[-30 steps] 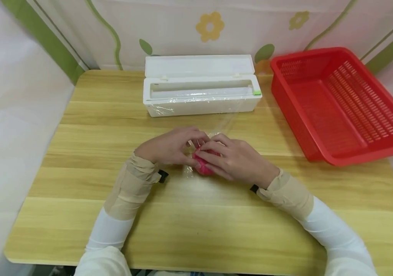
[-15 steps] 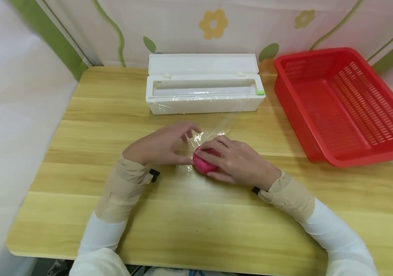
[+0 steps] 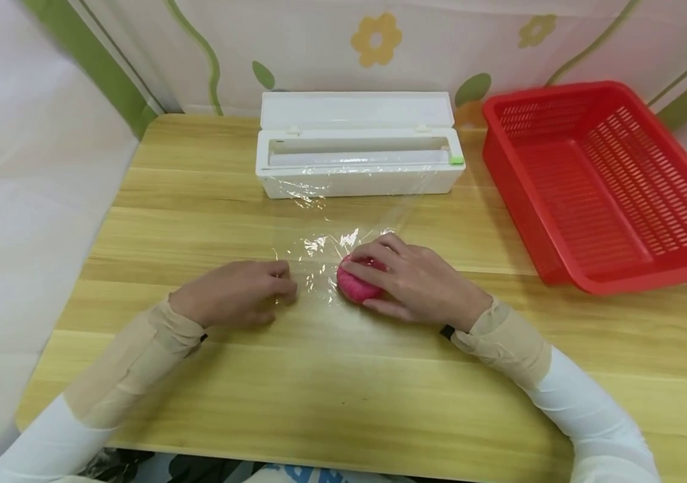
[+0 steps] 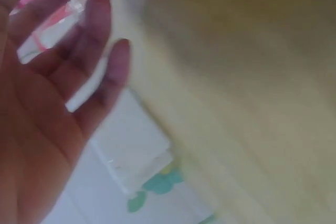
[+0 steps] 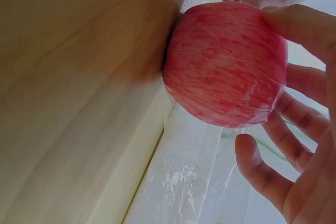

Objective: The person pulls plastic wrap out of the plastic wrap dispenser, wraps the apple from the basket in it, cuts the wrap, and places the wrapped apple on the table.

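Nearest the viewer, two forearms in beige sleeves over white reach in from the near edge of a pale wooden table (image 3: pixel 380 402).

The left hand (image 3: pixel 235 294) lies on the table left of centre, knuckles up, fingers loosely bent and resting near the left edge of a sheet of clear cling film (image 3: pixel 319 258). In the head view it seems to hold nothing; the left wrist view is blurred but shows the palm open and the fingers (image 4: pixel 107 66) spread and relaxed.

Just right of it, the right hand (image 3: pixel 418 282) cups a red apple (image 3: pixel 357 285) at the middle of the table. The fingers curl over the top and far side of the apple, and the thumb sits on its near side. The right wrist view shows the apple (image 5: pixel 226 61) standing on the wood, with film stretched tight over its skin and trailing away in a wrinkled sheet. The two hands are apart, with film between them.

The film runs away from the apple toward the far side, up to a white cling film dispenser box (image 3: pixel 358 171) standing with its lid open.

At the far right sits a red slotted plastic basket (image 3: pixel 597 181), well apart from the hands.

Behind the table hangs a pale backdrop with yellow flowers and green stems.
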Tool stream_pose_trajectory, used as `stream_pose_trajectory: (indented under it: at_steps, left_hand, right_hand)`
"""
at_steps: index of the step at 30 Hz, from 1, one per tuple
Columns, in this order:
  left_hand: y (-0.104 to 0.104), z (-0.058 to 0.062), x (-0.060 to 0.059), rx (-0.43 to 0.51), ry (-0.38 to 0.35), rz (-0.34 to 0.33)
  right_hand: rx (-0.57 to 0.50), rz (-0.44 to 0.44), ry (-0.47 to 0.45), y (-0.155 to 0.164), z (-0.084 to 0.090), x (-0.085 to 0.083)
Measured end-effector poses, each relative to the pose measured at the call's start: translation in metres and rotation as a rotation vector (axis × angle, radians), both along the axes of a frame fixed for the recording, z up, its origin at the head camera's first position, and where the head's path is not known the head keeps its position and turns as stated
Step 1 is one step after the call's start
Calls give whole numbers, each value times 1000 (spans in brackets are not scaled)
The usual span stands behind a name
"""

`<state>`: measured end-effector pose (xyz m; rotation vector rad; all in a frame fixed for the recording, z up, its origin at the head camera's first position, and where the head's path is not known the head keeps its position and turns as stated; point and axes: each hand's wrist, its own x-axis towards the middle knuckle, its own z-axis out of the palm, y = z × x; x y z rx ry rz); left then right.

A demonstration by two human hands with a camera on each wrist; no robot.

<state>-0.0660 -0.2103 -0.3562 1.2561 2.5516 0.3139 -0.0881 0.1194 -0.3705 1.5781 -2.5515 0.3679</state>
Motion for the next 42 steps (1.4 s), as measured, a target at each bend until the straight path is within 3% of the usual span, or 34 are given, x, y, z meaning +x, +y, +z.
stream_pose_trajectory:
  at_steps: [5, 11, 18, 27, 34, 42]
  left_hand:
    - [-8, -13, -1, 77, -4, -45]
    - [-9, -17, 5, 121, 90, -69]
    - [-2, 10, 22, 117, 228, 19]
    - [26, 39, 26, 215, 419, -67]
    - [50, 50, 23, 168, 491, -61]
    - [77, 50, 10, 208, 544, -25]
  right_hand:
    - [5, -2, -2, -1, 0, 0]
    - [11, -4, 4, -1, 1, 1]
    - [-10, 4, -6, -1, 3, 1]
    - [-53, -15, -56, -2, 4, 3]
    - [-105, -42, -140, 0, 4, 4]
    - [-162, -48, -212, 2, 1, 3]
